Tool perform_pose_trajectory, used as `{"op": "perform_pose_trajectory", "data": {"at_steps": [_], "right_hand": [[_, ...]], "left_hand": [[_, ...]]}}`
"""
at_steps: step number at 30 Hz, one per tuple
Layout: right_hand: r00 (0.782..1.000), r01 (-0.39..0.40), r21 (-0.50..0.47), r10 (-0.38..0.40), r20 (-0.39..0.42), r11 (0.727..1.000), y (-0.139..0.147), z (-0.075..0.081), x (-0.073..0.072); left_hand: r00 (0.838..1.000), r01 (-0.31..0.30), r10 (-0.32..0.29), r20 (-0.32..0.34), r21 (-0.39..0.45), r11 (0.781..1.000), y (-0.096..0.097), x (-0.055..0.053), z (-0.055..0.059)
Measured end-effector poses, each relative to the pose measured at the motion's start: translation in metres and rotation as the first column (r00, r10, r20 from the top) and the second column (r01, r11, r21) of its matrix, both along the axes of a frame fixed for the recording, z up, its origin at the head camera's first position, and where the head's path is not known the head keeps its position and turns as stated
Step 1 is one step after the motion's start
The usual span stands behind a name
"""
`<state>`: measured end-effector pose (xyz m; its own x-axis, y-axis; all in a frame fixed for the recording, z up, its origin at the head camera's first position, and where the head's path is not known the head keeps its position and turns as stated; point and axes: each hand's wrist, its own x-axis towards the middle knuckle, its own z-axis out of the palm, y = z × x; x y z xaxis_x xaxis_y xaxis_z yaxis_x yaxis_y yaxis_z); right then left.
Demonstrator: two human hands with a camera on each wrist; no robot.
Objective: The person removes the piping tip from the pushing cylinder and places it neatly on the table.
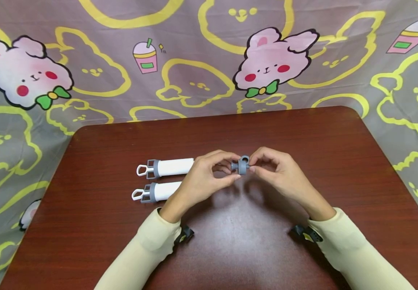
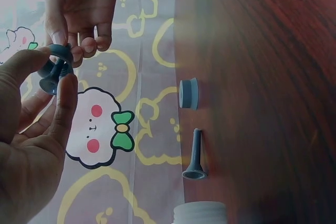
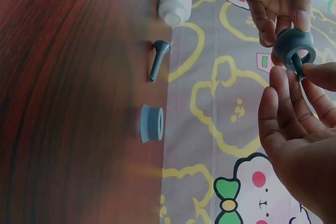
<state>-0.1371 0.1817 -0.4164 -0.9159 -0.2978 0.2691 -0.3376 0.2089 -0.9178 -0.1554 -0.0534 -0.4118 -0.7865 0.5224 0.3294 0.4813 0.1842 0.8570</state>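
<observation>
Between my hands is a grey ring-shaped cap [image 1: 242, 168] with a grey flared nozzle [image 2: 50, 84] passing through its opening. My left hand [image 1: 209, 173] pinches the cap between thumb and fingers, on the side where the nozzle's wide end sticks out. From the other side, my right hand [image 1: 285, 171] pinches the nozzle's thin stem [image 3: 298, 65] between thumb and forefinger. Both hands are raised above the table. Left of them lie two white tubes [image 1: 174, 166] with grey collars and white loop handles, side by side, their right ends hidden by my left hand.
A second grey cap [image 3: 152, 124] and a second flared nozzle [image 3: 159, 59] rest on the brown table [image 1: 96, 161], hidden by my hands in the head view. A patterned cloth [image 1: 201, 52] hangs behind the table's far edge.
</observation>
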Motion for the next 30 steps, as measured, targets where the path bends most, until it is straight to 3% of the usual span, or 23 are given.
{"op": "perform_pose_trajectory", "data": {"at_steps": [22,30], "right_hand": [[0.999,-0.024,0.005,0.024,0.021,1.0,0.0007,-0.0011,0.0013],[1.0,-0.028,0.002,0.028,0.007,1.0,0.0011,-0.0017,0.0013]], "left_hand": [[0.991,0.003,-0.008,0.13,0.036,0.999,0.0019,0.0002,0.0011],[0.99,0.001,-0.003,0.139,0.018,1.0,0.0005,-0.0001,0.0029]]}}
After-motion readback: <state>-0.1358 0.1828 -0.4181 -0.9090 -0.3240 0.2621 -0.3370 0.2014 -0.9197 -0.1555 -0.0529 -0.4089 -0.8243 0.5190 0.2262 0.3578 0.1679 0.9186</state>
